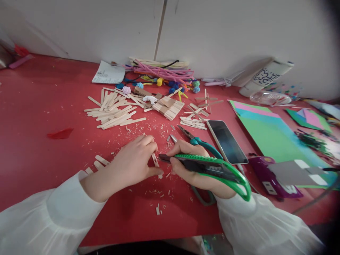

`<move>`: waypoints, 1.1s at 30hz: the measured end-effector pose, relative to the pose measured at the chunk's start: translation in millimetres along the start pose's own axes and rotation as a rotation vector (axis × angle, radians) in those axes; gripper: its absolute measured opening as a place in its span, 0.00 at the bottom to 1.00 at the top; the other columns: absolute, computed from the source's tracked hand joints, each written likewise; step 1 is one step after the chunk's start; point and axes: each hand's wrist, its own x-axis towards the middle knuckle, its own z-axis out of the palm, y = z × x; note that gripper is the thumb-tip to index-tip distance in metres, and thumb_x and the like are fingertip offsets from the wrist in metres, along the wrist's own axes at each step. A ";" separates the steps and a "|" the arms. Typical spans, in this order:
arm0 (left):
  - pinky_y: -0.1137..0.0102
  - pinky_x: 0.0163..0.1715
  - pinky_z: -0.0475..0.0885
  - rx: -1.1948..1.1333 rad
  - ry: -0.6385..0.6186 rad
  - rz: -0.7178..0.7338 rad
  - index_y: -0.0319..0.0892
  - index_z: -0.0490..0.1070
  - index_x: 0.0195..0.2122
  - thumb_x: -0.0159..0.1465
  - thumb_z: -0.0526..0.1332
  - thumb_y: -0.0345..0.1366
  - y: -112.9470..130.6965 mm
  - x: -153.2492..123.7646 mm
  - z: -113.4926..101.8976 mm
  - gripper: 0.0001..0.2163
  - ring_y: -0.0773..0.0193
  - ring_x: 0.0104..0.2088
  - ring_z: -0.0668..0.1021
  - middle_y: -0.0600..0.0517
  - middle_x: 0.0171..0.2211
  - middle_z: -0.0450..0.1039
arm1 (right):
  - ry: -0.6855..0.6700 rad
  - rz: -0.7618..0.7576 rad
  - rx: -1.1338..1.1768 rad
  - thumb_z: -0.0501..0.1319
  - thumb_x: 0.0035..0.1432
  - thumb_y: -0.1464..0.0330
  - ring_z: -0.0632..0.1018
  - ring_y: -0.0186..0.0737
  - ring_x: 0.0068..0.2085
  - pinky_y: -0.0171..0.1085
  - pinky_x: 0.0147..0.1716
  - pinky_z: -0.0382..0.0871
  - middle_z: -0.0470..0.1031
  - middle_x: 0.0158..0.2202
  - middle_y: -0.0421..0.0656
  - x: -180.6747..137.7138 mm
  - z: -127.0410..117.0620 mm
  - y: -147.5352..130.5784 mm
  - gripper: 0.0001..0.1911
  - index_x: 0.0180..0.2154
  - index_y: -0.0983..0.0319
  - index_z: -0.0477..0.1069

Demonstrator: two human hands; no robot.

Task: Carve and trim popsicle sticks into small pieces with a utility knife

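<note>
My left hand (132,159) pinches a wooden craft stick (155,161) against the red table, its thumb near the stick's lower end. A slot or dark mark shows along the stick's middle. In my right hand (191,166) is a green utility knife (212,166), its dark tip pointing left, close to the stick. Whether the blade touches the wood I cannot tell. Wood shavings (158,209) lie scattered around both hands. Several more craft sticks (102,160) stick out from behind my left wrist. Just beyond my right hand lie teal-handled pliers (203,143).
A pile of craft sticks (114,109) and a joined stick panel (168,107) lie farther back, before pink pipe cleaners (164,72). To the right are a phone (227,141), green sheets (271,131) and a purple power bank (273,177). A red scrap (60,133) lies left.
</note>
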 end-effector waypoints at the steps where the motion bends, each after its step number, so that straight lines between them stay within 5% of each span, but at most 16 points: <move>1: 0.67 0.31 0.64 0.016 -0.008 -0.003 0.41 0.62 0.28 0.54 0.65 0.45 1.2 -0.5 0.0 0.15 0.60 0.35 0.69 0.52 0.34 0.64 | 0.004 -0.003 0.000 0.55 0.54 0.74 0.70 0.28 0.22 0.29 0.22 0.63 0.70 0.23 0.35 -0.2 0.2 -1.9 0.04 0.32 0.60 0.64; 13: 0.65 0.34 0.66 0.034 0.008 -0.060 0.42 0.59 0.29 0.53 0.67 0.42 10.9 -0.7 5.1 0.16 0.58 0.37 0.68 0.51 0.34 0.62 | 0.062 0.021 -0.069 0.54 0.53 0.73 0.67 0.28 0.21 0.29 0.21 0.61 0.67 0.22 0.34 -0.5 7.8 -13.6 0.03 0.29 0.60 0.63; 23: 0.66 0.31 0.65 0.056 0.023 -0.034 0.43 0.55 0.27 0.55 0.60 0.30 11.4 -0.3 8.5 0.10 0.61 0.33 0.67 0.52 0.32 0.61 | 0.014 -0.102 -0.189 0.53 0.51 0.75 0.62 0.27 0.16 0.29 0.18 0.58 0.59 0.18 0.32 -5.4 17.9 -17.8 0.05 0.30 0.60 0.59; 28: 0.66 0.32 0.66 0.084 0.015 -0.033 0.41 0.59 0.28 0.56 0.61 0.31 12.7 0.3 7.5 0.09 0.59 0.35 0.68 0.50 0.34 0.62 | 0.103 0.043 -0.092 0.52 0.48 0.74 0.66 0.30 0.18 0.30 0.19 0.61 0.62 0.18 0.34 0.4 20.0 -23.3 0.04 0.26 0.59 0.59; 33: 0.64 0.35 0.68 0.143 0.004 -0.026 0.38 0.62 0.32 0.56 0.64 0.44 13.9 0.2 6.7 0.16 0.57 0.36 0.69 0.48 0.35 0.63 | 0.187 0.445 0.361 0.54 0.48 0.67 0.73 0.34 0.16 0.30 0.14 0.65 0.68 0.15 0.34 5.8 22.4 -8.6 0.04 0.26 0.58 0.58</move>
